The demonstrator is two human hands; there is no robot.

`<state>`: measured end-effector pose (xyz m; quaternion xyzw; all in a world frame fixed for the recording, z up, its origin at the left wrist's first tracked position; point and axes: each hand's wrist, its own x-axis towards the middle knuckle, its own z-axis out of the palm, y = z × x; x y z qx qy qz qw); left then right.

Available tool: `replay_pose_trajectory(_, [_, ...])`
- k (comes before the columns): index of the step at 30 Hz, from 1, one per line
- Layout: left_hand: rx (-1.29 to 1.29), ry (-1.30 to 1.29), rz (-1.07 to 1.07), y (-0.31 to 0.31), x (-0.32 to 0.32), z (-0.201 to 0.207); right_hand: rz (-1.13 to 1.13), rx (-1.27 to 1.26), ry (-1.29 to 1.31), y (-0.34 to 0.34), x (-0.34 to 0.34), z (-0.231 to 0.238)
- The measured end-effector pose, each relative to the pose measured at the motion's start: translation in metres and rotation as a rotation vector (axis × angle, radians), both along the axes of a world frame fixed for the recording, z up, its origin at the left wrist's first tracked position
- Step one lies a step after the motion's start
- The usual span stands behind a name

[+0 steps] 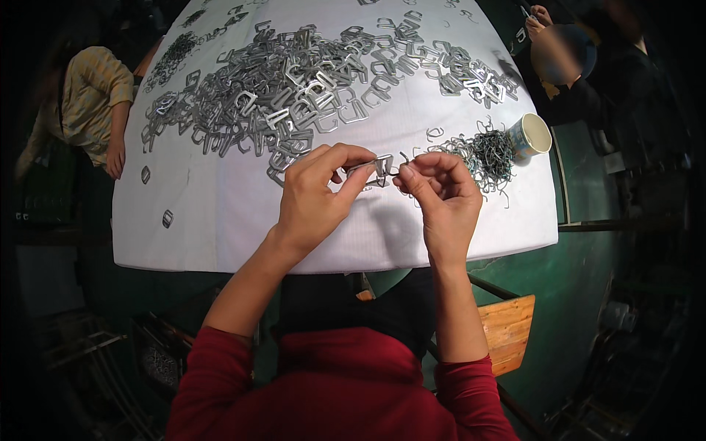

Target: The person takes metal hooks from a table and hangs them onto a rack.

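Above the near part of the white table, my left hand (318,192) is closed, pinching a grey metal buckle frame (381,167) between thumb and forefinger. My right hand (446,195) is closed too, its thumb and fingertips on a small bent wire hook (404,167). The hook is right beside the frame's right end; whether the two touch is too small to tell. Beyond my left hand spreads a large pile of similar metal buckle frames (276,99). A smaller heap of bent wire hooks (491,156) lies just to the right of my right hand.
A paper cup (531,137) stands tilted by the hook heap. Two loose buckles (168,218) lie at the left on the white tabletop (243,235). One person (95,103) sits at the left edge, another (566,62) at the far right. A wooden stool (507,332) is below the table.
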<state>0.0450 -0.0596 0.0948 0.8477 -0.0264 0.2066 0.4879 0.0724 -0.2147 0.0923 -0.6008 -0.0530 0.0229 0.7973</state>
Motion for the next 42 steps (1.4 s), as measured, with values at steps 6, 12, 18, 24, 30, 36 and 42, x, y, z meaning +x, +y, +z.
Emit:
replay_pose_trajectory(6, [-0.004, -0.121, -0.092, 0.002, 0.004, -0.007, -0.124, -0.018, -0.155, -0.001, -0.009, 0.002])
replay_pose_trajectory(12, [0.478, 0.211, 0.149, 0.018, 0.034, -0.094, -0.185, -0.030, -0.239, -0.012, -0.016, 0.016])
replay_pose_trajectory(18, [0.591, 0.245, -0.086, 0.011, 0.048, -0.090, -0.174, -0.076, -0.234, -0.018, -0.018, 0.009])
replay_pose_trajectory(24, [0.052, 0.390, -0.121, 0.027, 0.040, -0.032, -0.134, -0.080, -0.233, -0.014, -0.015, 0.002])
replay_pose_trajectory(30, [-0.099, 0.083, -0.242, 0.020, 0.028, 0.015, -0.116, -0.146, -0.256, -0.006, -0.005, 0.000])
replay_pose_trajectory(36, [0.057, -0.191, -0.283, 0.015, 0.025, 0.036, -0.102, -0.229, -0.283, 0.005, 0.007, 0.004])
replay_pose_trajectory(42, [0.161, -0.384, -0.308, 0.015, 0.030, 0.029, -0.019, -0.208, -0.217, 0.013, 0.016, 0.004])
